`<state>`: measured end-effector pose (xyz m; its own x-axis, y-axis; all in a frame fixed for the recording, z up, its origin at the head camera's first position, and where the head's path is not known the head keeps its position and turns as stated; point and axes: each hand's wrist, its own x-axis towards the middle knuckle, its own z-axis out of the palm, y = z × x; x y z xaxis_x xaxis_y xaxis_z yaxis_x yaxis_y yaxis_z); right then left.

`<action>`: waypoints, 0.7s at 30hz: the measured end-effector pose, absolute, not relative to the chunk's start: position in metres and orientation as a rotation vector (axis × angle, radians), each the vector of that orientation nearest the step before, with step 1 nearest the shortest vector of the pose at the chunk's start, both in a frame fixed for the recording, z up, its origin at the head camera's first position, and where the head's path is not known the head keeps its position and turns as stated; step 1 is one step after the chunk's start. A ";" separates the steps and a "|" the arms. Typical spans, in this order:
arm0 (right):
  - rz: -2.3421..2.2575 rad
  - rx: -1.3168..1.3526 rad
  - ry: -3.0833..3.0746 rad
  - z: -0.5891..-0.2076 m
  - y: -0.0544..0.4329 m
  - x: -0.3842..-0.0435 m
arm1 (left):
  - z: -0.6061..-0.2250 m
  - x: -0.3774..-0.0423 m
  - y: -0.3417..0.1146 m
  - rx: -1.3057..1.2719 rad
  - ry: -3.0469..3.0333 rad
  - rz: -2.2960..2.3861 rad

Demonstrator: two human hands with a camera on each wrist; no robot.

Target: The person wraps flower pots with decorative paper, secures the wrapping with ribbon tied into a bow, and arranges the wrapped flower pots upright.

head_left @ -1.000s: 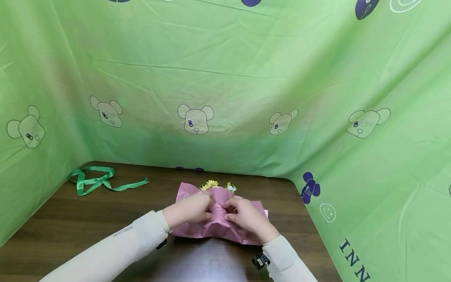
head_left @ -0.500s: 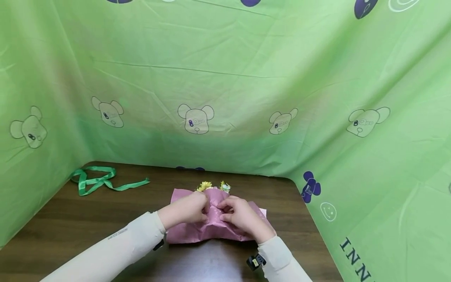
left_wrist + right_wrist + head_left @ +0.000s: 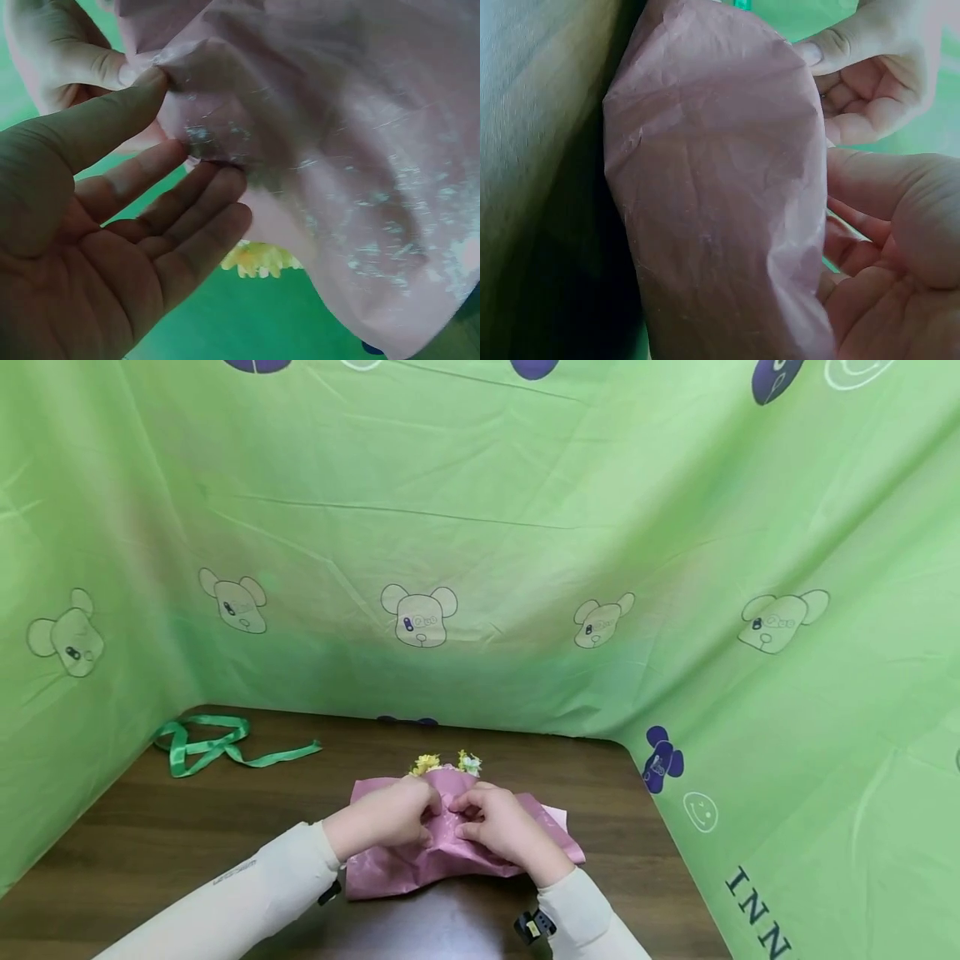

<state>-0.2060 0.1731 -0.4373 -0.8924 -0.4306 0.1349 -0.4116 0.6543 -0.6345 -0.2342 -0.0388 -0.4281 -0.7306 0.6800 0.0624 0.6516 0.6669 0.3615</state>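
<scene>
Pink wrapping paper (image 3: 390, 872), glossy and creased, lies around a small bunch of artificial-looking flowers. At its far edge a yellow flower (image 3: 426, 764) and a pale blue-white flower (image 3: 470, 764) peek out; their stems are hidden. My left hand (image 3: 401, 812) pinches a fold of the paper between thumb and fingers, left of its middle. Close beside it, my right hand (image 3: 501, 823) pinches the paper from the right. In the left wrist view, thumb and index finger of the left hand (image 3: 112, 202) meet at the paper's gathered edge, and yellow petals (image 3: 262, 259) show beneath.
A loose green ribbon (image 3: 285, 757) lies at the back left of the brown wooden table (image 3: 150, 860). A whitish corner of sheet (image 3: 557, 816) sticks out at the wrapping's right. Green printed cloth (image 3: 480, 677) hangs behind and along both sides.
Both hands have shifted left and slightly toward the person, with the wrapping paper and flowers moving along. The paper's left part has come lower and nearer. The ribbon has stayed put.
</scene>
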 end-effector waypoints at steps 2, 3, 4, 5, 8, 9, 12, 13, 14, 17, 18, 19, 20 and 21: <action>-1.072 -0.727 2.835 -0.437 0.170 -0.204 | -0.427 -0.231 -0.041 1.098 2.808 0.559; -1.067 -0.728 2.841 -0.437 0.169 -0.202 | -0.427 -0.230 -0.042 1.096 2.811 0.563; -1.060 -0.728 2.848 -0.438 0.168 -0.201 | -0.427 -0.228 -0.044 1.094 2.813 0.571; -1.056 -0.733 2.855 -0.438 0.167 -0.201 | -0.427 -0.227 -0.045 1.093 2.814 0.577; -1.022 -0.747 2.886 -0.440 0.167 -0.198 | -0.426 -0.224 -0.045 1.119 2.821 0.595; -1.003 -0.758 2.898 -0.440 0.169 -0.198 | -0.426 -0.223 -0.044 1.139 2.824 0.601; -0.926 -0.807 2.935 -0.438 0.174 -0.196 | -0.427 -0.219 -0.040 1.192 2.831 0.625; -0.893 -0.825 2.950 -0.436 0.175 -0.195 | -0.427 -0.218 -0.038 1.208 2.832 0.632; -0.853 -0.841 2.970 -0.435 0.176 -0.194 | -0.428 -0.218 -0.036 1.223 2.837 0.631; -0.752 -0.871 3.045 -0.431 0.176 -0.190 | -0.431 -0.217 -0.032 1.242 2.852 0.622; -0.734 -0.876 3.069 -0.429 0.175 -0.189 | -0.431 -0.216 -0.031 1.244 2.857 0.620; -0.724 -0.888 3.091 -0.428 0.173 -0.188 | -0.431 -0.216 -0.031 1.245 2.862 0.620; -0.720 -0.902 3.114 -0.427 0.171 -0.187 | -0.432 -0.216 -0.030 1.247 2.867 0.623; -0.722 -0.914 3.134 -0.427 0.168 -0.187 | -0.431 -0.216 -0.030 1.243 2.866 0.635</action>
